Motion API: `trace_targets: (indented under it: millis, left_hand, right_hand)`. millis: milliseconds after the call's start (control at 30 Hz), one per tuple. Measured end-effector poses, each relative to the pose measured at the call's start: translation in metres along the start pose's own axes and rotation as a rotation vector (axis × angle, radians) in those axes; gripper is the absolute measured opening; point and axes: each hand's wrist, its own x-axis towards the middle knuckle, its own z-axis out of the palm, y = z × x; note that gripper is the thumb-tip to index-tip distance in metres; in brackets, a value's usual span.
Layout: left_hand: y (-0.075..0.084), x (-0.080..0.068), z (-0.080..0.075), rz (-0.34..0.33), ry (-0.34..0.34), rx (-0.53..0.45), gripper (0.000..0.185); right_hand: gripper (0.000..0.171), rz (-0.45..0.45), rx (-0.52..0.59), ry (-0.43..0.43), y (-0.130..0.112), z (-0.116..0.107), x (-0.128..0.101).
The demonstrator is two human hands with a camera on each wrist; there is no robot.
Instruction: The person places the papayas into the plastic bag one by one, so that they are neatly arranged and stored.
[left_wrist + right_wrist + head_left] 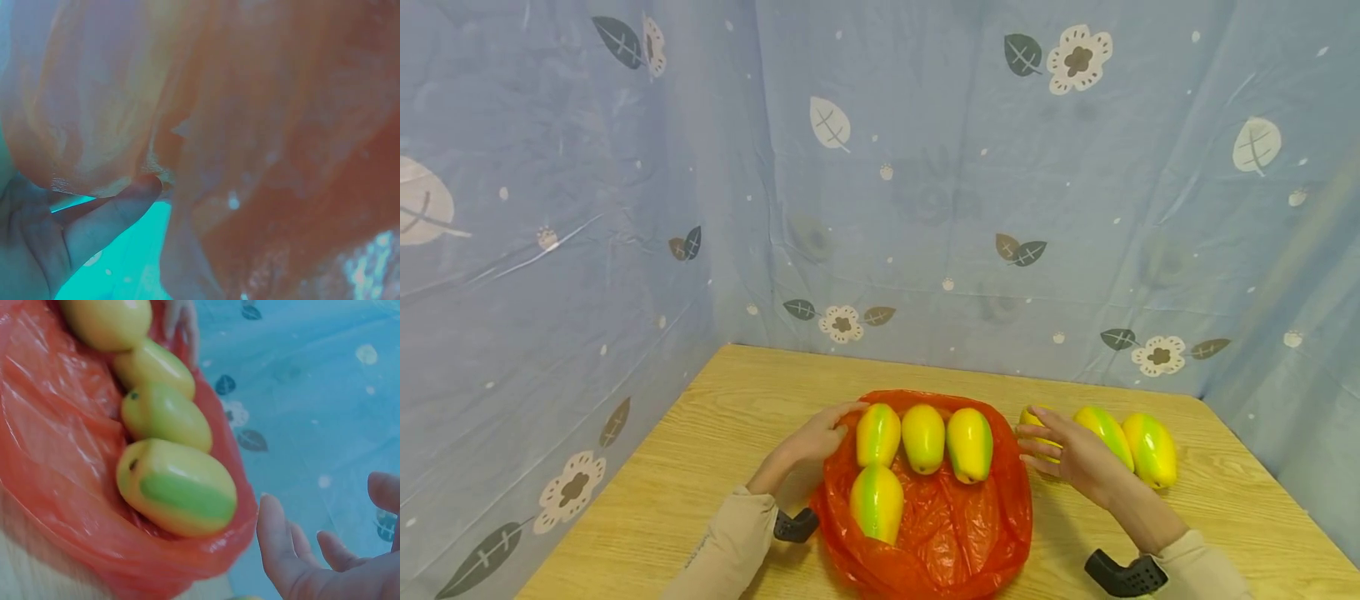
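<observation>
An open red plastic bag (951,533) lies on the table with several glossy, papaya-shaped yellow fruits (922,439) inside, some striped green. Three stand in a row along its far side and another lies nearer, at the left. My left hand (811,442) is at the bag's left rim, fingers extended along the outside; in the left wrist view its thumb (115,219) lies against the red plastic. To the right of the bag, my right hand (1078,454) hovers with spread fingers and nothing in them. Behind it sit three more such fruits (1150,450), one partly hidden by its fingers.
The wooden table (760,379) reaches back to a blue curtain (910,208) printed with leaves and flowers, which also hangs along the left and right sides. A black strap mount (1126,575) sits at the right wrist and a similar one (796,525) at the left.
</observation>
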Motion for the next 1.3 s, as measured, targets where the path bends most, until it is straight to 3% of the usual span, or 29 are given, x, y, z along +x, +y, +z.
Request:
trace_targets:
  millis: [200, 367, 633, 967, 1067, 1200, 1300]
  left_hand:
    - [0.000, 0.000, 0.000, 0.004, 0.007, -0.009, 0.048]
    - [0.001, 0.001, 0.000, -0.014, 0.009, -0.013, 0.047]
    - [0.001, 0.000, 0.000, -0.030, 0.001, -0.023, 0.046]
    - [0.001, 0.001, -0.001, -0.029, -0.001, -0.021, 0.046]
    - [0.000, 0.001, -0.001, -0.036, -0.002, -0.023, 0.046]
    - [0.001, 0.000, -0.002, -0.016, -0.004, -0.010, 0.046]
    - [0.001, 0.000, -0.002, -0.009, -0.006, -0.003, 0.046]
  right_hand:
    - [0.075, -0.015, -0.033, 0.021, -0.006, -0.018, -0.004]
    - [0.071, -0.040, 0.002, 0.036, -0.007, -0.035, -0.006]
    - [0.035, -0.047, 0.147, 0.103, -0.002, -0.071, -0.006]
    - [0.017, -0.055, 0.272, 0.102, 0.001, -0.091, -0.012]
    - [0.019, -0.047, 0.296, 0.129, 0.001, -0.097, -0.013]
    - [0.040, -0.040, 0.294, 0.168, 0.003, -0.105, -0.015]
    - [0.045, -0.026, 0.338, 0.189, 0.005, -0.112, -0.016]
